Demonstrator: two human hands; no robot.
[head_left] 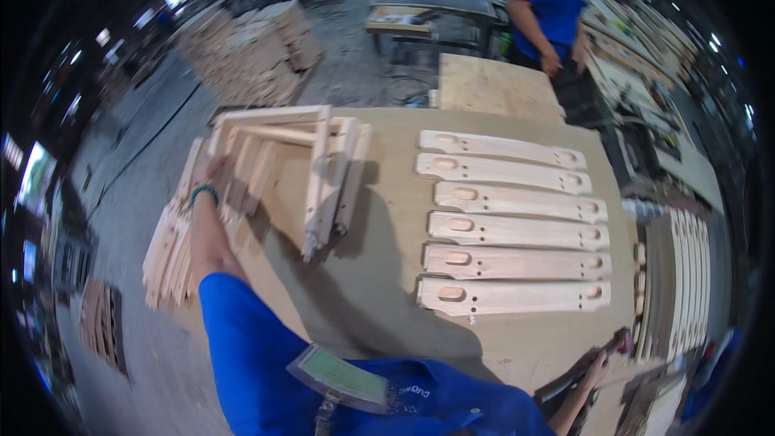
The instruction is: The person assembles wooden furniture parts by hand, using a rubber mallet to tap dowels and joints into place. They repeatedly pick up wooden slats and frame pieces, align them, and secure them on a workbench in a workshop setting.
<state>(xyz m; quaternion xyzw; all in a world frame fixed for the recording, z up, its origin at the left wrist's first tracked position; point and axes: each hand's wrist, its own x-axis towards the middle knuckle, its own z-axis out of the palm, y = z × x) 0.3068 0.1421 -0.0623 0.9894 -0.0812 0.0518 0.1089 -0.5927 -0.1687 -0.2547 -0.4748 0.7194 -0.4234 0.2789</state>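
My left hand [211,169], below it a green beaded bracelet, is closed on the left side of a pale wooden frame [320,169]. That frame stands at the table's left with other similar frames beside and behind it; my fingers are partly blurred. Down at the lower right, my right hand [596,370] is wrapped round a dark hand tool with a reddish end [622,341]; its exact kind is unclear. Between my hands, several flat wooden slats [517,230] lie in a column, each with oval slots and small drilled holes near its ends.
The pieces rest on a brown-topped worktable [387,291]. More pale boards [165,262] are piled at its left edge. Stacked slats [686,282] stand at the right. Beyond are a plywood sheet [496,89], a person in blue [549,0] and a big wood stack [246,52].
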